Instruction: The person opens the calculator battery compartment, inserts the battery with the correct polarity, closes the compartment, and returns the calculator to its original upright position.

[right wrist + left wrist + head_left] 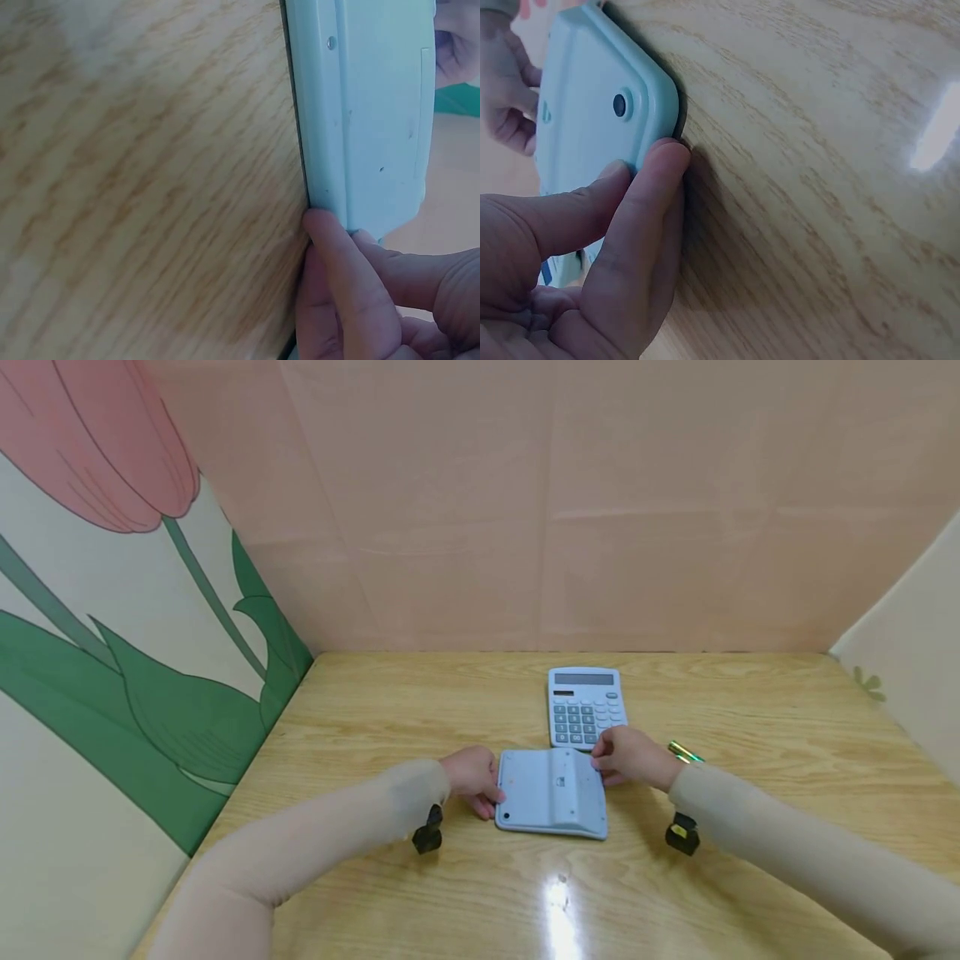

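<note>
A pale blue calculator [528, 789] lies face down on the wooden table, its raised ridge, screws and a round black foot showing. My left hand [474, 779] pinches its left edge; in the left wrist view the thumb lies on the back and the fingers [641, 217] on the side near the black foot. At the opposite edge my right hand [628, 755] grips the far right corner, fingers [349, 277] along the side. Just behind stands a second calculator [581, 706], face up with keys and display showing; the right hand partly covers its lower right corner.
Beside the right wrist lie shiny gold-and-green batteries [684, 752], partly hidden by the sleeve. The wooden table [405, 710] meets a pinkish back wall [540, 527]. A tulip-printed panel [150, 610] borders the left side and a pale panel [915, 643] the right.
</note>
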A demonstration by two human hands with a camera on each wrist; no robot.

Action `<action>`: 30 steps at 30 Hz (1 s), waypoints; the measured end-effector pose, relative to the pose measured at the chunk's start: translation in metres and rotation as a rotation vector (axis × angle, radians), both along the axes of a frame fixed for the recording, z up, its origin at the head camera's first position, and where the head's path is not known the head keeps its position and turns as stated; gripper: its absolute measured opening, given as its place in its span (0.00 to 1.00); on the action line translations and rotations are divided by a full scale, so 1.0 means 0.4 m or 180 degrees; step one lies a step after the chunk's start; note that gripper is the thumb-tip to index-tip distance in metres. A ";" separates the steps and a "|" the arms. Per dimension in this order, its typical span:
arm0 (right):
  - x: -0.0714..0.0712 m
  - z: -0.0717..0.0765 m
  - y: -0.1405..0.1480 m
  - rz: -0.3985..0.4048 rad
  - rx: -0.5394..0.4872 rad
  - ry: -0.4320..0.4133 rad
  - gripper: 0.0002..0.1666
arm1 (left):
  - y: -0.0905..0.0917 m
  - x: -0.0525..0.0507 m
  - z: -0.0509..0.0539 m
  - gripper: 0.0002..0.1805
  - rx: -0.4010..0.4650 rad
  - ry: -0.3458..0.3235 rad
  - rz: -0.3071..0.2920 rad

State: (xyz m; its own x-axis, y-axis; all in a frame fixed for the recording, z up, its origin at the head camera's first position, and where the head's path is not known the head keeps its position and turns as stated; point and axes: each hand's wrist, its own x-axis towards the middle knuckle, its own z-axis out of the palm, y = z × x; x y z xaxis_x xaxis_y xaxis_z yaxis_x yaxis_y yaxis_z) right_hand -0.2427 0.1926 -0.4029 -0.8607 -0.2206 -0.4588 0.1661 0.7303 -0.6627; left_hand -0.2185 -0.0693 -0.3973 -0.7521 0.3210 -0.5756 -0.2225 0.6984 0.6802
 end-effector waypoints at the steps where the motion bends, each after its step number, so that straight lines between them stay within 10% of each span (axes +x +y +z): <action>1: 0.000 0.001 -0.001 0.0013 0.0024 0.0002 0.05 | 0.001 -0.002 0.001 0.12 -0.0030 -0.0007 -0.0018; 15: 0.014 0.063 -0.020 0.0642 0.0604 0.0342 0.10 | 0.004 -0.004 0.007 0.16 -0.0088 -0.0077 -0.0055; 30: 0.077 0.077 -0.090 0.0481 0.0546 0.0301 0.26 | 0.004 0.001 0.012 0.15 -0.0074 -0.0109 -0.0051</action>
State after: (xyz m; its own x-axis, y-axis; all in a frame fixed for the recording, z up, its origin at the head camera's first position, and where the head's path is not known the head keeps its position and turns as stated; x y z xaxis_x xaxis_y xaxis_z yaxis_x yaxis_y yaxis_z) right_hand -0.2119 0.1564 -0.3723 -0.8647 -0.2758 -0.4198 -0.0103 0.8453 -0.5342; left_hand -0.2182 -0.0679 -0.3927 -0.7267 0.3189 -0.6085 -0.2342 0.7176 0.6559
